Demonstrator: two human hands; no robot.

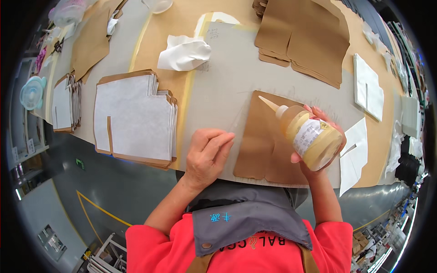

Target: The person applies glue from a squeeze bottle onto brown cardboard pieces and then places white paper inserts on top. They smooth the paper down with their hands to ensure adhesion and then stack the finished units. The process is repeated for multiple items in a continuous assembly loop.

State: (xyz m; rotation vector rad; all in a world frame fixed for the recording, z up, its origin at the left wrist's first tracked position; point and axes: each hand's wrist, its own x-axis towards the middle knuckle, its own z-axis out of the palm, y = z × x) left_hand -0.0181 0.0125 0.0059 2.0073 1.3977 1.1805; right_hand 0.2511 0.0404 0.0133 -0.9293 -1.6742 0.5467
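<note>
Gripping bottle (314, 139) in R hand (327, 115), right of centre, w/ fingers wrapped round it, tilted w/ nozzle (269, 104) toward upper left, above brown sheet (255, 145) just right of centre. Holding L hand (207, 152) near centre, w/ fingers drawn in narrow, thumb to tips, & nothing visible btwn. Could prob. drip or blob on brown sheet if squeezed too hard or tipped more; could scuff or shift it if dipped too low. Might lose grip on bottle, being wide & held one-handed. Might nudge white piece (353, 154), at right beside R wrist, off table (218, 86) by swinging R arm out. Can't see R palm well, b/c of bottle; can't make out tip opening, liquid level, or gap btwn nozzle & brown sheet. Seeing brown stack (314, 36), upper right, only cut off at top; losing far-right clutter to fisheye rim & blur.
</note>
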